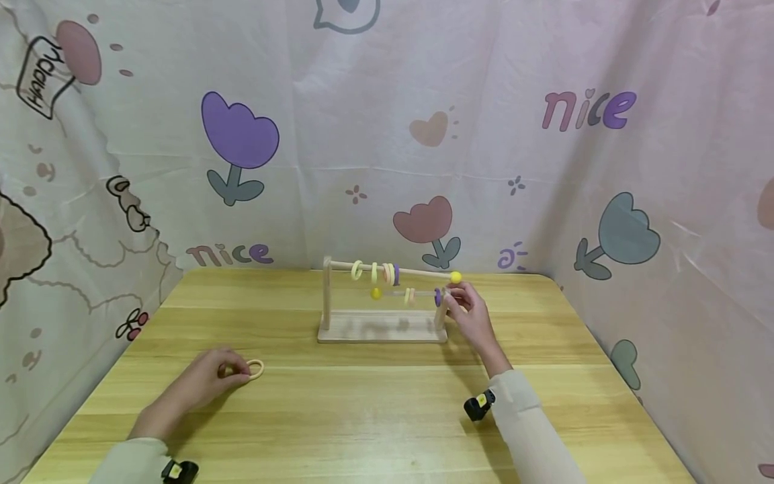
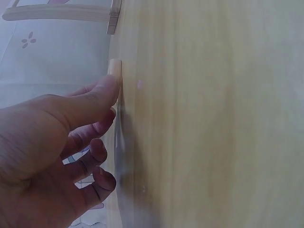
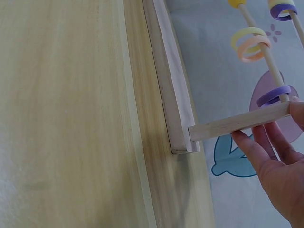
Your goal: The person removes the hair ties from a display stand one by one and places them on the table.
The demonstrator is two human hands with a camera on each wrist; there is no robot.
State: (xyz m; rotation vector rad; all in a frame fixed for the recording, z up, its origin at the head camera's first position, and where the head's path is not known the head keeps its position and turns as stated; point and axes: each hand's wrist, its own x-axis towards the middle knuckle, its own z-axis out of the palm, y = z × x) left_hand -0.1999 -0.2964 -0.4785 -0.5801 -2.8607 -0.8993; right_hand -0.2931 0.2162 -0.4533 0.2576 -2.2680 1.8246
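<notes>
My left hand pinches a pale ring between thumb and fingertips, low over the tabletop at the left. In the left wrist view the ring shows edge-on; the other fingers curl loosely. A wooden ring stand with two posts and two rods stands further back. My right hand grips the upper part of its right post, thumb on one side and fingers on the other. Beside that hand, a purple ring hangs on the lower rod, with a yellow and a peach ring further along.
The upper rod carries several yellow, peach and purple rings and ends in a yellow ball. Another yellow ball tips the lower rod. Patterned cloth hangs behind and beside the wooden table.
</notes>
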